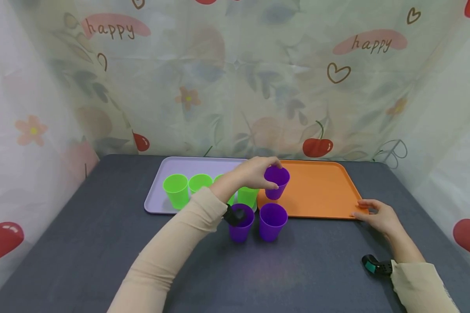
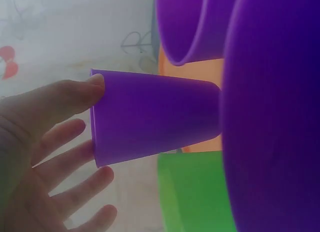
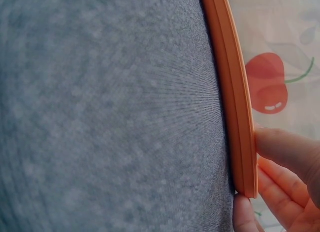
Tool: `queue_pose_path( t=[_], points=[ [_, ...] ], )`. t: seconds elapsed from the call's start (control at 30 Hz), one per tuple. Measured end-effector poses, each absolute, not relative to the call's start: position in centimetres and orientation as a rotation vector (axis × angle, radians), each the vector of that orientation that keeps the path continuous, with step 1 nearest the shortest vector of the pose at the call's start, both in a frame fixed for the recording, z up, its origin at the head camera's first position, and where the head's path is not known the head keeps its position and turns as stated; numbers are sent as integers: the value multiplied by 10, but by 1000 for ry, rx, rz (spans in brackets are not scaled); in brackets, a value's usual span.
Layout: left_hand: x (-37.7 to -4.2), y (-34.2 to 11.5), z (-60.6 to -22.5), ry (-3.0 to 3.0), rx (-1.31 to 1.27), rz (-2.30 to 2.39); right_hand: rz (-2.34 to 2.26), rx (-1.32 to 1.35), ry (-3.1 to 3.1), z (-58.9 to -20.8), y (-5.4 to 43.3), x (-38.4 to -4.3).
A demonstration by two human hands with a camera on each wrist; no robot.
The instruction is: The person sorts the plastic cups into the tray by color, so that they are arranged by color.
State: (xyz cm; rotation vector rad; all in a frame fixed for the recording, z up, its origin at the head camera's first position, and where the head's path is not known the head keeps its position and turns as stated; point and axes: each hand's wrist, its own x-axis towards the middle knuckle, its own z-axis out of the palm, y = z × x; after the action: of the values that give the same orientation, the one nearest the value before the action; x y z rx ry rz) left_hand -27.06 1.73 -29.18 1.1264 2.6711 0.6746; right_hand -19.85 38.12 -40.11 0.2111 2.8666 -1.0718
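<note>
With left grip (image 1: 253, 171), now pinching a smooth, tapered purple cup (image 1: 278, 182) by its rim, toward nine o'clock of the flat orange tray (image 1: 317, 189); with right grip (image 1: 381, 216), clasping that tray's rounded four-o'clock corner!

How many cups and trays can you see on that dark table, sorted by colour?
Purple cups: 3
Green cups: 4 in sight, some partly hidden
Lavender tray: 1
Orange tray: 1
Total in sight: 9

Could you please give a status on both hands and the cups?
Left hand holding purple cup by rim. Right hand gripping corner of orange tray. Possible obstruction: two more purple cups nearby.
</note>
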Motion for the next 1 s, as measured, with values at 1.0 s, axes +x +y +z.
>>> queue_pose_path(
  t=[1.0],
  points=[
    [-275,33,-305,2718,973,443,-1082,202,2865,-400,382,-199]
  ],
)
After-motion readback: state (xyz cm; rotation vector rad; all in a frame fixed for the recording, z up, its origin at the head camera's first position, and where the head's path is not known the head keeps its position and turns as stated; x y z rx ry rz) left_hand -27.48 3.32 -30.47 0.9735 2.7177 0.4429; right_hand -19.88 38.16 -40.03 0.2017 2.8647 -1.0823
